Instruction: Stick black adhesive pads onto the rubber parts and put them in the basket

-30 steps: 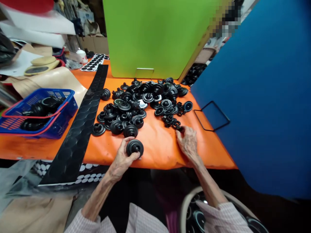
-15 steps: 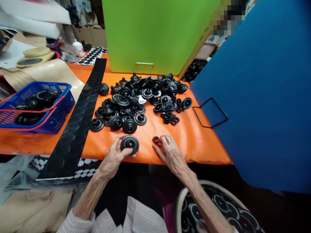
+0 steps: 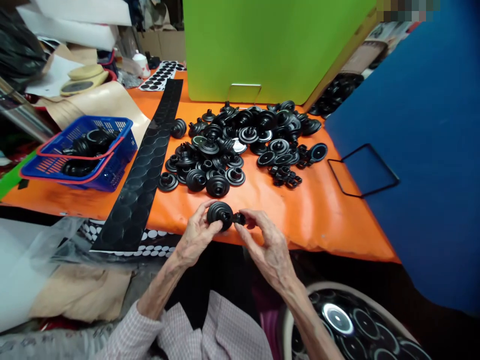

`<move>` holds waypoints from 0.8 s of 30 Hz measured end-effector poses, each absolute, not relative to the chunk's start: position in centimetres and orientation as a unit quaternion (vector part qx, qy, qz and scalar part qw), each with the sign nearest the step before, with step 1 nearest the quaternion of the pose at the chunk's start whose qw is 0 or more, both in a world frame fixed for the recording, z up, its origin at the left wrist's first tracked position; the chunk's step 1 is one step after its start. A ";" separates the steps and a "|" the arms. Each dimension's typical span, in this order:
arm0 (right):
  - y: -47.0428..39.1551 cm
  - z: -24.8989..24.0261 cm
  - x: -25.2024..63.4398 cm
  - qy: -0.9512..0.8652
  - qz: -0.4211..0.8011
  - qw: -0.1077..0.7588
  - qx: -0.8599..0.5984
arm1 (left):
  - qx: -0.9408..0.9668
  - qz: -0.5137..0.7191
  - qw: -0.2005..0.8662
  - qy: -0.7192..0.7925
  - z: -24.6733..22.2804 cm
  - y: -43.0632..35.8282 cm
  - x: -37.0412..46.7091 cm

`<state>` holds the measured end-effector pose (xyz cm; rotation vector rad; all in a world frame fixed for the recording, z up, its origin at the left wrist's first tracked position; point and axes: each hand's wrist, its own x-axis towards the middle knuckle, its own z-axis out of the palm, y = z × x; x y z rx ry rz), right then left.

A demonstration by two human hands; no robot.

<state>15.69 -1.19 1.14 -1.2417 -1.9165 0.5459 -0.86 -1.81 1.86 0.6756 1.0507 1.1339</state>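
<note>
Over the orange surface, our left fingers grip a ridged black disc while our right fingers pinch a small black part just beside it.

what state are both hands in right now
Left hand: closed, holding a black ridged disc.
Right hand: closed, fingertips pinching a small black piece.

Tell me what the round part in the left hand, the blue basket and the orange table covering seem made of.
Round part: probably satin black plastic or rubber, from soft highlights on its stepped rings.
Blue basket: likely smooth moulded plastic, given its slotted walls.
Orange table covering: perhaps glossy vinyl; it shows pale sheen.
</note>
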 end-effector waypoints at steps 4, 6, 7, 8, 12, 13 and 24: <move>-2.4 1.2 14.2 -0.716 0.222 0.428 -0.505 | 0.339 0.498 0.643 0.473 1.8 -1.7 -0.7; -2.3 0.9 13.9 -0.711 0.218 0.431 -0.511 | 0.349 0.498 0.640 0.470 1.7 -1.7 -0.6; -2.2 0.7 13.8 -0.713 0.215 0.430 -0.509 | 0.352 0.499 0.640 0.466 1.6 -1.7 -0.6; -2.2 0.6 13.7 -0.718 0.210 0.429 -0.506 | 0.354 0.501 0.641 0.462 1.5 -1.7 -0.5; -2.4 0.2 13.3 -0.738 0.170 0.433 -0.489 | 0.345 0.499 0.659 0.445 1.3 -1.8 -0.5; -2.6 0.1 13.2 -0.740 0.166 0.436 -0.484 | 0.340 0.501 0.663 0.440 1.3 -1.9 -0.5; -1.9 1.5 13.1 -0.488 0.559 0.409 -0.530 | 0.318 0.514 0.693 0.393 1.9 -2.1 -0.7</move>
